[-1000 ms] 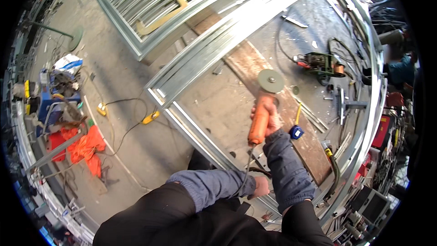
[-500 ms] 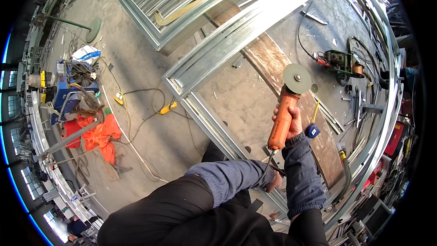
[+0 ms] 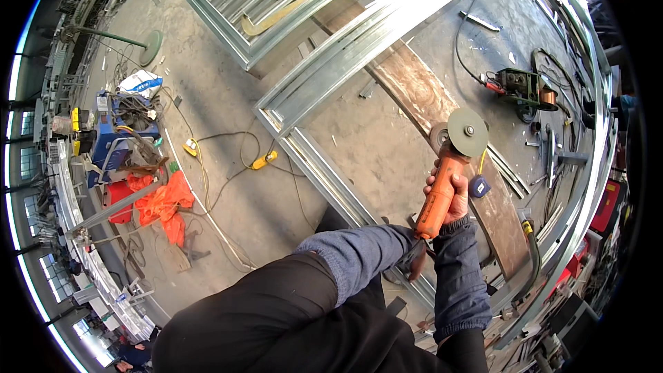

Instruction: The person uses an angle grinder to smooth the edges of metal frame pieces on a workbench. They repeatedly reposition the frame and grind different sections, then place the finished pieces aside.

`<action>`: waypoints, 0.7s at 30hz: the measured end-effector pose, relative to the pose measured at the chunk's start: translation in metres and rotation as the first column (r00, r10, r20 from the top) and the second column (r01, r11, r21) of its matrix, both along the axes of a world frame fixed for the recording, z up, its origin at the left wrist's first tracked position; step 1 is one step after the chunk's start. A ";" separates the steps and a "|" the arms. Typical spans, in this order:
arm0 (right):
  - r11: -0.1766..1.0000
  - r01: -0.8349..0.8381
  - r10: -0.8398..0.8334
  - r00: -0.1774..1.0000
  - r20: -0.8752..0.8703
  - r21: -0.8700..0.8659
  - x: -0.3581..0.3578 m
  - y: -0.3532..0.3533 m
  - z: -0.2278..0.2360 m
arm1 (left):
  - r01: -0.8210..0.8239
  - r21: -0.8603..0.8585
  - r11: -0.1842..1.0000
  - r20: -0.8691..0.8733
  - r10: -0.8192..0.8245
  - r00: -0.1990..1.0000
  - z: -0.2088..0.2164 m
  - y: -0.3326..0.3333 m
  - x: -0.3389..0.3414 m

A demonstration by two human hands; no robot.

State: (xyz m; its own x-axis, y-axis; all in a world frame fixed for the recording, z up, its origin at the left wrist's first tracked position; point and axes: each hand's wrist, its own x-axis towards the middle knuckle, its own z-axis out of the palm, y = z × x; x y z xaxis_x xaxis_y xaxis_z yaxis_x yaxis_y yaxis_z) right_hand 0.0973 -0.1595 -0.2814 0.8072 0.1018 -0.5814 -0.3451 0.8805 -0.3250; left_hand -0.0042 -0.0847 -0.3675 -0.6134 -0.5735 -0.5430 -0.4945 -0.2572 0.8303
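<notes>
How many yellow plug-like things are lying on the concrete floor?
2. One yellow plug lies left, near the blue machine; the other yellow plug lies right of it, beside the metal frame. Cables may hide more.

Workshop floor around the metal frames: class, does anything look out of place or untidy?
Yes. Loose cables snake across the grey concrete floor, and a crumpled orange cloth lies by the blue machine. The right hand grips the orange angle grinder bare, without a glove.
</notes>
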 end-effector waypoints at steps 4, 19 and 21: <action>1.000 0.028 -0.028 1.000 -0.014 -0.002 -0.018 -0.003 0.007 | -0.054 0.001 0.999 -0.058 0.054 0.997 -0.001 -0.004 0.008; 0.983 0.185 -0.185 0.983 -0.004 0.018 -0.050 -0.010 0.045 | -0.234 0.067 0.970 -0.093 0.240 0.966 -0.008 0.030 0.031; 0.980 0.199 -0.199 0.980 0.006 0.024 -0.054 -0.012 0.043 | -0.272 0.079 0.959 -0.088 0.279 0.956 0.004 0.045 0.045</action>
